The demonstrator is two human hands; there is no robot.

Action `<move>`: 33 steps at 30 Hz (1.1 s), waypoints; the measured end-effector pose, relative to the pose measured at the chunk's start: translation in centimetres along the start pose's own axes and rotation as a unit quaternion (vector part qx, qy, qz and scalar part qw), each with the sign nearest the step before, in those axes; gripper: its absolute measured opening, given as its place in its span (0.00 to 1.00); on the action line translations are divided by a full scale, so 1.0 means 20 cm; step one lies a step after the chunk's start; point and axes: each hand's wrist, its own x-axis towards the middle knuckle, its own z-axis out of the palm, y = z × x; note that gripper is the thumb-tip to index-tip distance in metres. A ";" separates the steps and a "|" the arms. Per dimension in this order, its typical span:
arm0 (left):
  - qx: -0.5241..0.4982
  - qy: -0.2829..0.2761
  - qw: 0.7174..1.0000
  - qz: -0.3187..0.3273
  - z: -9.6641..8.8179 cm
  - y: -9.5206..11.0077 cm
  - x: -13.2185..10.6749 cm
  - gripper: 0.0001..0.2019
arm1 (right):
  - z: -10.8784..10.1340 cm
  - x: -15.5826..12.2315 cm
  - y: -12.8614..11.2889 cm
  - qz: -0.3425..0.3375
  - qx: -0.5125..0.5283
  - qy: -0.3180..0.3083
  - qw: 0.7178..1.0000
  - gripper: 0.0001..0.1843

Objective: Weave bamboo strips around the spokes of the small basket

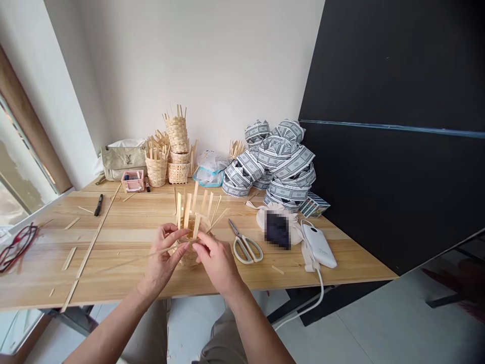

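From the head camera, a small half-woven basket sits just above the front edge of the wooden desk, lifted in both hands, with flat bamboo uprights standing loose from its woven bottom. The left hand is closed around the basket's near side. The right hand pinches a long bamboo strip where it meets the uprights, and the strip trails out past the left hand.

Pinched this tightly, the strip could crack if bent sharply, and a weak grip could let the uprights splay or the weave loosen.

Behind the small basket stand other bamboo baskets, some stacked, with uprights poking from their rims; a pink box beside them holds small items that are hard to make out. To the small basket's right lie scissors and a white power bank, with a heap of printed paper bands farther back. To its left are a black marker and loose bamboo pieces.
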 end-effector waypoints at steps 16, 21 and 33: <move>0.087 -0.065 0.985 0.136 -0.12 -0.04 0.05 0.20 | 0.04 0.00 0.03 -0.021 0.049 -0.033 0.998 0.06; 0.182 -0.043 0.964 0.189 -0.13 -0.04 0.05 0.15 | 0.05 -0.01 0.04 -0.026 0.045 -0.019 0.998 0.05; 0.294 -0.092 0.918 0.249 -0.15 -0.05 0.10 0.22 | 0.07 -0.02 0.06 -0.078 0.022 0.019 0.997 0.07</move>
